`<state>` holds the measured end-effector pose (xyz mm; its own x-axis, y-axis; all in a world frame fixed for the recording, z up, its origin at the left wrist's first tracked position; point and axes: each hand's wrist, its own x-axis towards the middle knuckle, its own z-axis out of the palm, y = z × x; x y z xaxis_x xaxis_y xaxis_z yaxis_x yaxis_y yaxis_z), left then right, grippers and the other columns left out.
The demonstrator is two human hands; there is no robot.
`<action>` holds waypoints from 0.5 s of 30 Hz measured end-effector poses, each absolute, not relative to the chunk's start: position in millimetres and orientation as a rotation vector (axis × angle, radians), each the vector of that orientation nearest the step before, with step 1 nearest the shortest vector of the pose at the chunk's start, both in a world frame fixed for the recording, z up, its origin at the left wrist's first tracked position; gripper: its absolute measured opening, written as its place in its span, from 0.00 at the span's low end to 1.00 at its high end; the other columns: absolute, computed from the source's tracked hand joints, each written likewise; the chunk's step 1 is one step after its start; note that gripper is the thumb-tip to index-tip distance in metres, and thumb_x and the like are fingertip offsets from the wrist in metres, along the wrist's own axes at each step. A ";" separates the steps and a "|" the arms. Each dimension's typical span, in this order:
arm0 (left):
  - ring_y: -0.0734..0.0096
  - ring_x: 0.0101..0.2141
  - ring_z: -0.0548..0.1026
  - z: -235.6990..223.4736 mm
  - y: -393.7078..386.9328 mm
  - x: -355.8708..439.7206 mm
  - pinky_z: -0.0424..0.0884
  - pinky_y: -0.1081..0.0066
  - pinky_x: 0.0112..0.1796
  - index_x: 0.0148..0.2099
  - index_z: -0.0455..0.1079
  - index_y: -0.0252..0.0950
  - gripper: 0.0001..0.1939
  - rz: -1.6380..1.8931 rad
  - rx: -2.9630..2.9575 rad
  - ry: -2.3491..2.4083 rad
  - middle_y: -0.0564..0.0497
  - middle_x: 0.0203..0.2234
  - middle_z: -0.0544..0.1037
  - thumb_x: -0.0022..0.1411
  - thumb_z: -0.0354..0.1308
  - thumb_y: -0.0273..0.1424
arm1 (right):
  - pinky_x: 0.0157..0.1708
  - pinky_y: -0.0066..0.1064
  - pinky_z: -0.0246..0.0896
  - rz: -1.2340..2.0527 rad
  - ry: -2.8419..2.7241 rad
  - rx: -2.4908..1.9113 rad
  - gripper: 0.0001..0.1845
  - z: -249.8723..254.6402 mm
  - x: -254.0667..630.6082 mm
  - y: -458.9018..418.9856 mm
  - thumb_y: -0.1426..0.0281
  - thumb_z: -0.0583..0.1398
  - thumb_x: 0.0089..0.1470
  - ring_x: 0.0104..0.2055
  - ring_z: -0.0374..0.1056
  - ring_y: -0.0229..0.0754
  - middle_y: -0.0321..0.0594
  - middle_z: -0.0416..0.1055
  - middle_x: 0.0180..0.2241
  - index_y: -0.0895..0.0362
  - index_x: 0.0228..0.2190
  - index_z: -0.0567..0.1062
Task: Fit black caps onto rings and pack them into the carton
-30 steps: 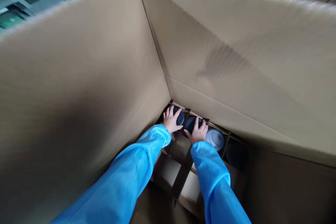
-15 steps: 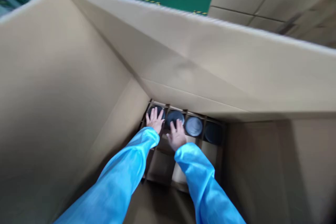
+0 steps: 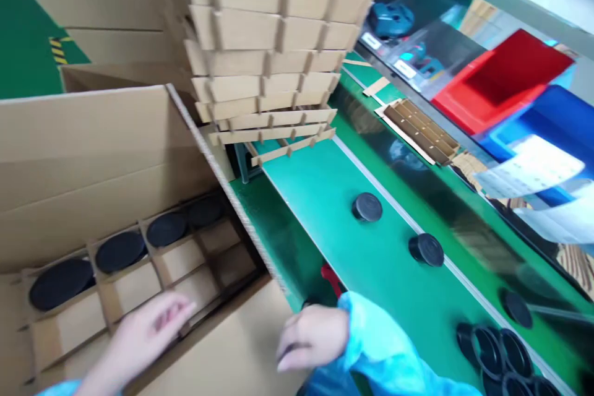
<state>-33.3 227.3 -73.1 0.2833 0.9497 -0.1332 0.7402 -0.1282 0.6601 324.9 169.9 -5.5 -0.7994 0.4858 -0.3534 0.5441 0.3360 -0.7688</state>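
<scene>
My left hand [image 3: 146, 331] hovers blurred over the front edge of an open cardboard box [image 3: 93, 130], fingers stretched out and empty. My right hand [image 3: 313, 337] hangs just outside the box's right wall, beside the green conveyor belt [image 3: 371, 260]. Its fingers are loosely bent and I see nothing in them. Inside the box a cardboard divider grid [image 3: 158, 266] holds several black round discs in its back row, among them disc [image 3: 60, 281] and disc [image 3: 119, 250]. The nearer cells show only cardboard.
Black round parts lie on the belt: part [image 3: 366, 207], part [image 3: 426, 249] and a cluster [image 3: 501, 352] at lower right. A stack of cardboard dividers [image 3: 269, 43] stands behind the box. A red bin [image 3: 501, 77] and a blue bin [image 3: 552, 120] sit beyond the belt.
Both hands have come off the discs and up out of the box. My view has swung right, from deep inside the box to its rim and the conveyor.
</scene>
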 end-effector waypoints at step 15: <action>0.32 0.70 0.32 -54.2 300.7 530.3 0.50 0.28 0.59 0.73 0.43 0.51 0.55 -0.124 2.412 1.255 0.38 0.72 0.32 0.51 0.70 0.42 | 0.51 0.63 0.59 -0.413 1.264 3.061 0.52 -136.3 750.3 75.6 0.41 0.56 0.49 0.67 0.43 0.74 0.58 0.41 0.68 0.48 0.68 0.50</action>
<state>530.3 300.7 -54.2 0.5890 0.7634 -0.2653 0.8006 -0.5061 0.3209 750.3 75.6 -136.3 0.6856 0.7121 -0.1516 0.6640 -0.6969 -0.2708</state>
